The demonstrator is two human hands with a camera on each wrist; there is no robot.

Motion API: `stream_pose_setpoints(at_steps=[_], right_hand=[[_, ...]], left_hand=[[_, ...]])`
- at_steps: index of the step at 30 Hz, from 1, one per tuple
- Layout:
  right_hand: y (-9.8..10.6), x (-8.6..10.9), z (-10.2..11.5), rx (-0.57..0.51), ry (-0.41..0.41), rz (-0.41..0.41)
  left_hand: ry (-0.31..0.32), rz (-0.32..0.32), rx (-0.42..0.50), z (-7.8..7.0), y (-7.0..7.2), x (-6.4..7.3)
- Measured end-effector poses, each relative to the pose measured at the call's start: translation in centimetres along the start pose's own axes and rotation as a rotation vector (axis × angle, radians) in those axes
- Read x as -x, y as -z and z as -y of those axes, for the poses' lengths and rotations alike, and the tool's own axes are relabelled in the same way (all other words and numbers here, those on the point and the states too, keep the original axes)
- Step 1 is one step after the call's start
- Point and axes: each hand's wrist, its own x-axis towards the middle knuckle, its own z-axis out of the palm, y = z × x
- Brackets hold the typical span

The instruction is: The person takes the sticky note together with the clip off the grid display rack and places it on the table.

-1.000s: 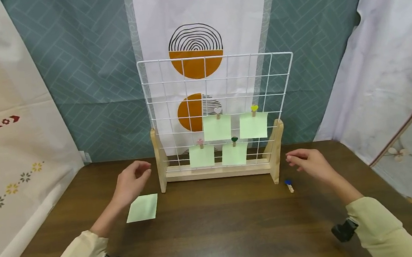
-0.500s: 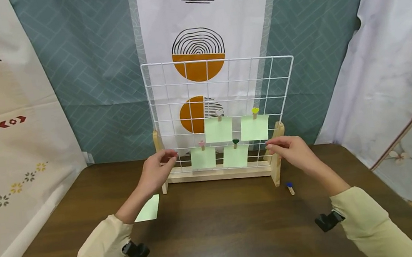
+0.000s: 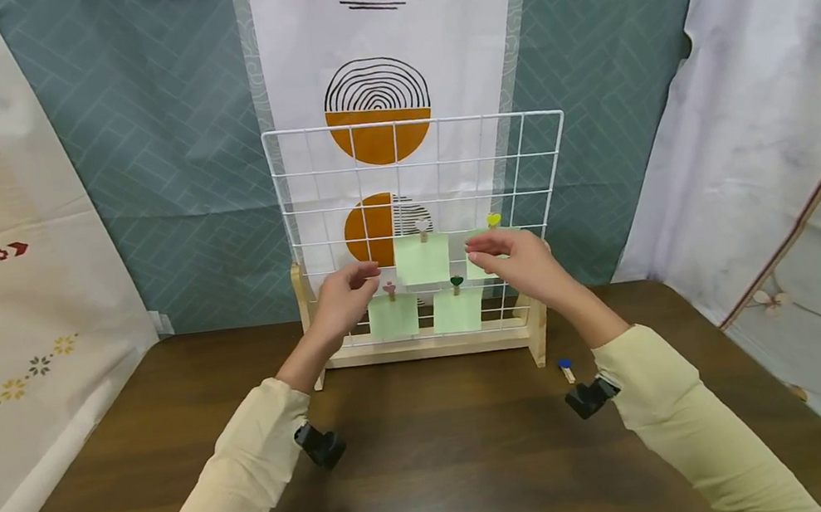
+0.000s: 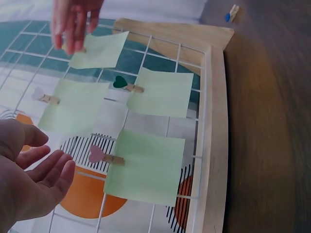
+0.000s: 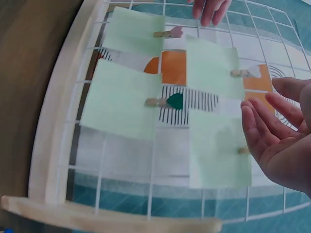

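Note:
A white wire grid (image 3: 416, 164) stands upright, with several pale green paper notes clipped to its lower half. My left hand (image 3: 343, 300) hovers before the grid, fingertips just above the pink heart clothespin (image 3: 390, 290), holding nothing. My right hand (image 3: 520, 265) is raised in front of the upper right note (image 4: 99, 51), below the yellow heart clothespin (image 3: 493, 220). Its fingers are loosely bent around nothing. Between the hands hang the note (image 3: 422, 259) under the white heart clothespin (image 4: 45, 98) and the note (image 3: 457, 311) under the green heart clothespin (image 3: 457, 282).
Light wooden feet and a crossbar (image 3: 427, 346) hold the grid on the dark wooden table (image 3: 446, 452). A blue heart clothespin (image 3: 566, 370) lies loose beside the right foot. The loose note on the left is hidden behind my left sleeve (image 3: 257, 439). Patterned cloths surround the table.
Both hands have risen and moved inward from the sides of the grid to its front. The left sleeve now covers the loose note on the table. The clipped notes have not moved.

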Motion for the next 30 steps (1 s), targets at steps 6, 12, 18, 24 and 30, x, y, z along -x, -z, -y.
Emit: stream_pose_setpoints(at_steps=[6, 12, 18, 24, 30], right_hand=[[-0.5, -2.0, 1.5, 0.012, 0.015, -0.011], [-0.9, -3.5, 2.3, -0.004, -0.003, -0.011], [-1.5, -4.7, 3.0, -0.028, -0.012, -0.012], [-2.1, -5.6, 3.8, -0.031, -0.014, 0.001], [-2.2, -6.4, 4.2, -0.032, -0.038, 0.028]], left_hand=[[-0.004, -0.004, 0.004, -0.2, -0.8, -1.2], [0.007, -0.007, -0.001, -0.6, -1.2, -2.1], [0.021, -0.014, 0.064, -0.9, -1.8, -2.6], [0.033, -0.027, 0.113, -1.1, -2.3, -3.2], [0.033, -0.048, 0.101, -1.3, -2.7, -3.6]])
